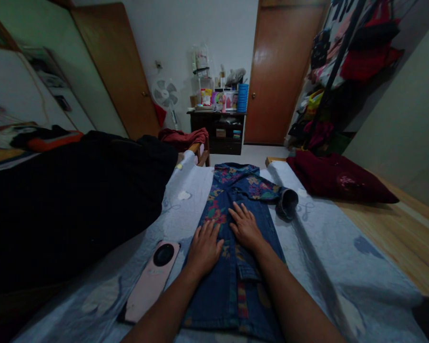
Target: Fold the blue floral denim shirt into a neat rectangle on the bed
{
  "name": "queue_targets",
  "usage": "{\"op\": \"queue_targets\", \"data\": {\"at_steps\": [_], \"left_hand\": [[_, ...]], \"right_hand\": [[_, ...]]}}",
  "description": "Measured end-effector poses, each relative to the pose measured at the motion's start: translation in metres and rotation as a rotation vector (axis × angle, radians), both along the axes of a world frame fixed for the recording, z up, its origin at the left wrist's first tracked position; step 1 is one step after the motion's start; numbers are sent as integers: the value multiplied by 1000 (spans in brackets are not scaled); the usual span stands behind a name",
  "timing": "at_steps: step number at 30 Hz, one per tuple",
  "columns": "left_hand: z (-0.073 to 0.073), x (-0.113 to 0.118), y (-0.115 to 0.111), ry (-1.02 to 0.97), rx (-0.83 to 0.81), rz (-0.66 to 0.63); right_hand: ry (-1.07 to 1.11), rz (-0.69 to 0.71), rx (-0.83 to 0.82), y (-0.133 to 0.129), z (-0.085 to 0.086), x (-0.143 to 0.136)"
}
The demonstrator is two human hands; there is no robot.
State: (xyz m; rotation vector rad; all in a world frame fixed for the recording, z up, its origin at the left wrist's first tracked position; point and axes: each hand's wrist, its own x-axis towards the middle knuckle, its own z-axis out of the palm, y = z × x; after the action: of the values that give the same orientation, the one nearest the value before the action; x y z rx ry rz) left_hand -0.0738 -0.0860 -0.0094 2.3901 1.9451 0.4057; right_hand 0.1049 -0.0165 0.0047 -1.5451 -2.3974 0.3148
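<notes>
A blue denim garment with a colourful floral print (pixel 232 305) lies stretched out on the bed, its collar end pointing away from me. My left hand (pixel 204 247) rests flat on its left part, fingers stretched out. On the middle of the cloth, a little farther off, my right hand (pixel 247 227) also lies flat with its fingers apart. One sleeve is laid across the upper right, and its wide cuff (pixel 288 205) gapes toward me. Left of the garment sits a pink phone (pixel 152 281) with a round black camera area.
Black cloth (pixel 75 205) heaps up on the left. A dark red folded garment or cushion (pixel 339 178) lies at the right, by a wooden surface (pixel 389 228). The light blue sheet (pixel 325 243) covers the bed. Beyond stand a fan (pixel 165 94) and a dark cabinet (pixel 216 138).
</notes>
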Motion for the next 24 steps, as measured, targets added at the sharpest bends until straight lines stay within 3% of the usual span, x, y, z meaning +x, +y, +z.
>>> {"op": "queue_targets", "data": {"at_steps": [10, 24], "left_hand": [[-6, -3, 0, 7, 28, -11], [-2, -1, 0, 22, -6, -5]], "right_hand": [[-8, 15, -24, -1, -2, -1], [-30, -11, -50, 0, -2, -2]]}}
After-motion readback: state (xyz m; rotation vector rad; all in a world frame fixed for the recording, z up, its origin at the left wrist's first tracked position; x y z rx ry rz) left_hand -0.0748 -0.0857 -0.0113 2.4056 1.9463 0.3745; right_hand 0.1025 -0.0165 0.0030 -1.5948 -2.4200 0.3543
